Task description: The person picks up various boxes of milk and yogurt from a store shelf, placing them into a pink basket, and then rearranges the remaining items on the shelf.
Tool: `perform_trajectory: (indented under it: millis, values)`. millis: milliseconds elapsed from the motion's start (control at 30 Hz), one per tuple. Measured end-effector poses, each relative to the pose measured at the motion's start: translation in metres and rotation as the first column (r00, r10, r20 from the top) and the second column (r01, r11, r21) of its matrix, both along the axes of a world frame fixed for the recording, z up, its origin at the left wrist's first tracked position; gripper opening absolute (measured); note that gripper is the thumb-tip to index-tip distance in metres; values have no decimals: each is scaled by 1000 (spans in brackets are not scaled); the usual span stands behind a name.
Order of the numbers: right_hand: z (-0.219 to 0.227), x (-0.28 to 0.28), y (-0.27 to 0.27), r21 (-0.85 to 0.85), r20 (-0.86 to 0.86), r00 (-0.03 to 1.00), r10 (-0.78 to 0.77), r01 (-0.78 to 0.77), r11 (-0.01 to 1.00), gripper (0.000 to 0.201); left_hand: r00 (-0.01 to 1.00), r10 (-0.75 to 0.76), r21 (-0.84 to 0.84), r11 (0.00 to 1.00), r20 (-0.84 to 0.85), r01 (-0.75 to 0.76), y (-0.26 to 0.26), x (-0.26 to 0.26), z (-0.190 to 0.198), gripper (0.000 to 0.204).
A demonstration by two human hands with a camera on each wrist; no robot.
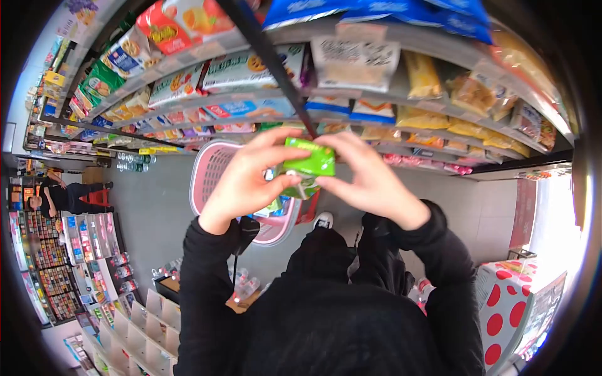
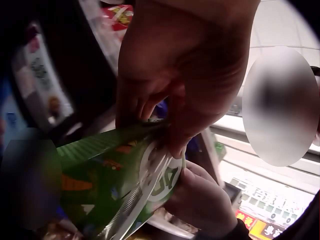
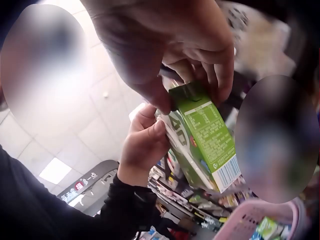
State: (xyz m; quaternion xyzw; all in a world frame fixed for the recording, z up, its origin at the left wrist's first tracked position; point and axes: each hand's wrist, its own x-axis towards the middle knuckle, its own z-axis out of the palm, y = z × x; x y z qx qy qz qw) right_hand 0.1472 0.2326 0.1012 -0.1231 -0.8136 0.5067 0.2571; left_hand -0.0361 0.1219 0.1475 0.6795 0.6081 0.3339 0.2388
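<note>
A green drink carton (image 1: 311, 160) is up between both hands in front of the shelves. My left hand (image 1: 246, 177) grips its left side, thumb toward the near face. On the other side, my right hand (image 1: 365, 174) pinches it between thumb and fingers. In the left wrist view a straw in a clear sleeve (image 2: 136, 202) lies along the face of the carton (image 2: 82, 192). The right wrist view shows the carton's side panel (image 3: 204, 131) with small print and a barcode at one end. Below the left forearm is a pink basket (image 1: 200, 178) with several packets in it.
Packed snack shelves (image 1: 433, 37) curve across ahead, with a dark post (image 1: 266, 56) between sections. Another person (image 1: 66, 195) is far off at the left. A white box with red dots (image 1: 501, 313) stands at the right, and white dividers (image 1: 141, 329) at the lower left.
</note>
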Motion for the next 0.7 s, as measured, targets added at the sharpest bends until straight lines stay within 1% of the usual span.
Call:
perform_trajectory:
  millis: [67,100,167,200,233,267,300,333,367,400,433,467,500,533,567,600,633,667,700]
  values:
    - [-58,-41,-30,-56,49,997,57,-55,997,46,977,131,-224,970,166,-92,-35,-36,-56,40]
    - [-85,-58,-45,-90,90,994,59,-51,995,46,977,159,-281,953,141,-114,-50,-52,-83,41]
    - [-136,-89,-74,-129,192,978,80,-56,990,45,973,200,-360,921,117,-146,-79,-80,-140,42]
    - [-159,-102,-85,-137,252,963,98,-65,988,44,974,187,-371,920,125,-129,-90,-91,-164,42]
    - [-179,-113,-96,-167,300,949,100,-51,985,39,951,240,-428,893,194,-138,-100,-99,-188,41]
    - [-198,-121,-105,-179,312,945,93,-37,983,39,920,298,-486,862,257,-144,-110,-106,-212,41]
    - [-218,-128,-111,-143,373,920,118,-69,987,39,887,306,-491,865,346,-107,-119,-112,-238,42]
    - [-227,-135,-113,-108,432,890,145,-108,988,38,884,304,-498,862,354,-97,-123,-115,-256,42]
    - [-235,-140,-114,-39,505,852,135,-135,990,31,813,353,-518,852,462,-75,-126,-115,-275,43]
    - [-238,-146,-112,-46,513,848,136,-131,990,31,727,400,-537,842,558,-51,-127,-113,-288,44]
    - [-241,-151,-109,103,617,781,93,-197,975,29,718,411,-517,852,562,-82,-126,-109,-301,44]
    - [-242,-155,-107,240,705,708,30,-279,930,27,713,411,-522,850,567,-75,-125,-107,-313,44]
    - [-247,-157,-107,294,707,706,-28,-259,920,18,762,422,-576,814,491,-80,-119,-104,-318,43]
    - [-250,-161,-106,250,777,629,17,-332,909,15,807,424,-625,776,411,-90,-112,-100,-322,42]
    - [-254,-166,-105,243,839,543,20,-408,880,20,857,399,-637,763,326,-113,-105,-98,-324,40]
    - [-255,-171,-106,225,892,452,18,-480,848,26,857,396,-639,762,332,-105,-104,-98,-341,40]
    - [-264,-176,-114,244,919,390,-54,-457,855,22,862,392,-633,766,321,-112,-107,-100,-369,38]
    - [-268,-179,-117,239,921,386,-52,-455,858,22,868,388,-628,769,309,-121,-108,-100,-385,37]
    - [-271,-181,-121,312,916,380,-132,-465,829,25,774,491,-636,757,399,-151,-105,-95,-385,35]
